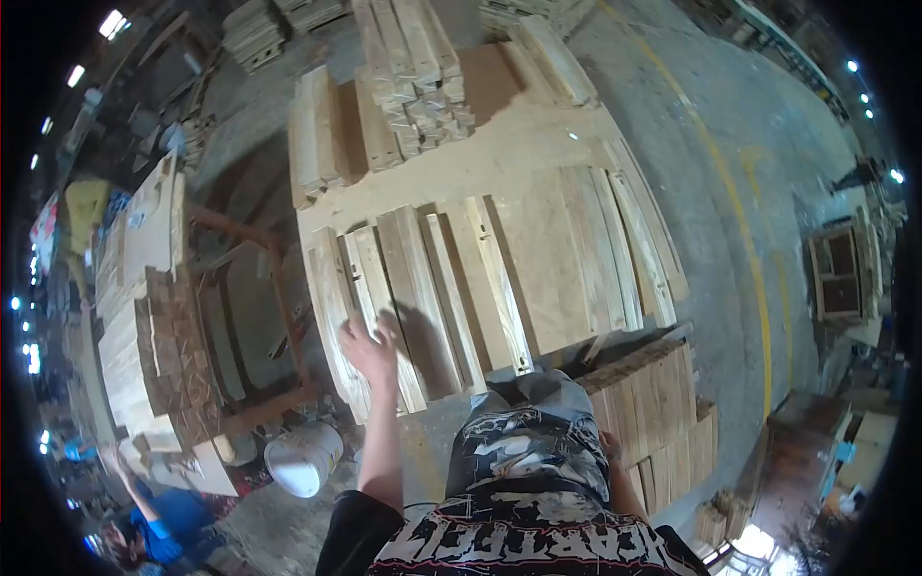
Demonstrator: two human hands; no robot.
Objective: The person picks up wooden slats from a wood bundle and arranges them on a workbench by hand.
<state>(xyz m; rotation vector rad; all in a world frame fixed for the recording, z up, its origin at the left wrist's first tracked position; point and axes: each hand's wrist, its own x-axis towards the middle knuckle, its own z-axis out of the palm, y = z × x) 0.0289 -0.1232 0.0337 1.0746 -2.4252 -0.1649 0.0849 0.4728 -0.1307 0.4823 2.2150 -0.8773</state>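
The left hand (368, 350) reaches out with fingers spread loose over a plank (379, 307) lying among others on the workbench (538, 163); the right hand (609, 444) sits mostly hidden behind the body, grip unclear, perhaps near stacked boards (663, 413)

A plywood table (538, 278) carries planks (413, 298) just beyond the left hand (370, 350), with stacked boards (413, 77) farther off.
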